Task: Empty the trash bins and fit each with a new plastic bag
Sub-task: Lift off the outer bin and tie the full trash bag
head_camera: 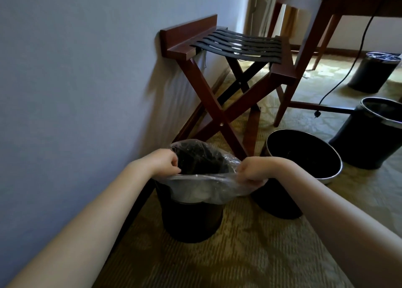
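Head view: a dark bin (191, 220) stands upright on the carpeted floor (239, 255), close to the floor's left edge where it meets the pale wall (65, 70). A clear bag (206, 184) sits in its mouth. The film is folded over the far rim, and on the near side it hangs down over the outside of the bin.

Both bare forearms reach in from the bottom corners. The left hand (166, 161) is at the left side of the rim, its fingers curled in and pinching the bag's edge. The right hand (252, 171) is at the right side of the rim, closed into a fist around a bunched bit of the same edge. The film is pulled taut between the two hands.

Just right of this bin, touching or nearly touching it, is a second bin (304, 155). It tips toward the camera, so its bright rim and dark inside show, and no liner can be seen in it. A third bin (369, 140) stands further right, near the floor's right edge, also leaning in this wide view. A fourth bin (374, 72) stands well behind it. Something glossy shows at its rim, but I cannot tell what it is.

Behind the first bin, a folding wooden rack (228, 48) with black straps stands against the wall. To its right are red-brown table legs (304, 48). A black cable (348, 64) hangs down beside them, its plug just above the carpet.
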`<state>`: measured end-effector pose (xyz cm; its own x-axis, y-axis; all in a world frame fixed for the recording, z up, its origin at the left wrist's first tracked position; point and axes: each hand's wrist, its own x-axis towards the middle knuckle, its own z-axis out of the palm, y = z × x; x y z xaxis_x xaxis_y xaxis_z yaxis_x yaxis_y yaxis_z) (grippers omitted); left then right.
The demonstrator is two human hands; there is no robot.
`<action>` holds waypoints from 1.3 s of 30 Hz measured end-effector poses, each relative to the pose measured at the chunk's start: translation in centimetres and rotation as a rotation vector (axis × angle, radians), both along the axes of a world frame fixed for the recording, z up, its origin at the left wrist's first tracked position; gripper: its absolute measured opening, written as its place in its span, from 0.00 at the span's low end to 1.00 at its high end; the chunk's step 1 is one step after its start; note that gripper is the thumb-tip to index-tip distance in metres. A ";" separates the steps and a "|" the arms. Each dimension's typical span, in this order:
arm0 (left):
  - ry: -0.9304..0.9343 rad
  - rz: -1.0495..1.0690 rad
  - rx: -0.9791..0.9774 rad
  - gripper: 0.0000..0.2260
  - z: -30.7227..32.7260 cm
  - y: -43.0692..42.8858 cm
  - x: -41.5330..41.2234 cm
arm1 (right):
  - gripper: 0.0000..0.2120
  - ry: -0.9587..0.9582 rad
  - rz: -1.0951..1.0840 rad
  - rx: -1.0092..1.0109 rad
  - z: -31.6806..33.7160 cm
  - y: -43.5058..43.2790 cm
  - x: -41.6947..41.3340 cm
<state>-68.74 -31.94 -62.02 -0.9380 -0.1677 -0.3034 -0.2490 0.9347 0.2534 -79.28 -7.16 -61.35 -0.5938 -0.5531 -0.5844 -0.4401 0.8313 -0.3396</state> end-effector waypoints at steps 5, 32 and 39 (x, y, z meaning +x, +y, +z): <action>0.246 0.151 -0.118 0.08 -1.0 -1.5 -0.6 | 0.14 -0.064 -0.227 -0.312 0.4 -0.8 -1.2; 0.584 0.633 0.088 0.14 -4.5 -2.8 -0.5 | 0.05 -0.035 -0.613 -0.837 -5.0 -7.4 -2.8; 0.541 0.454 0.469 0.08 -3.0 -1.5 -1.7 | 0.24 -0.302 -0.447 -0.632 -2.3 -6.7 -1.8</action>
